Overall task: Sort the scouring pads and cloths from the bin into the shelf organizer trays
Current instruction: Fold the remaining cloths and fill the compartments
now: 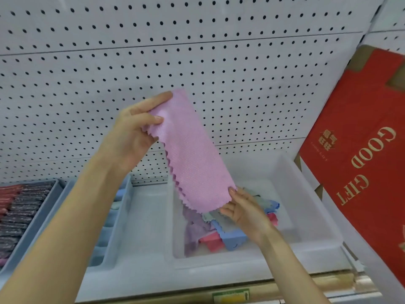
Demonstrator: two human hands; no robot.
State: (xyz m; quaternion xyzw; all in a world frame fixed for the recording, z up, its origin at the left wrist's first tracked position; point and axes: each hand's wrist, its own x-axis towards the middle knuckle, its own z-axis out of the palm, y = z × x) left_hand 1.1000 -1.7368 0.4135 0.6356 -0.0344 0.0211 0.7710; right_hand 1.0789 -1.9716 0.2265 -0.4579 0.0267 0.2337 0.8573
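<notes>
Left hand (133,130) and right hand (243,210) pinch opposite ends of a pink cloth (188,154) above the bin (306,194). Folding it flat first should help it fit the tray (122,207).

Bright, even light is falling on everything, and I am not seeing where it is coming from. The white wall with holes (197,51) is looking pale, and its straight lines are bending near the edges. Only soft, faint shadows are lying in the clear bin (302,189). The gold shelf strip (317,279) is shining a little. The pink cloth (192,161) is showing its tiny dots, but the dark pads (17,216) at the left are blurring together.
</notes>
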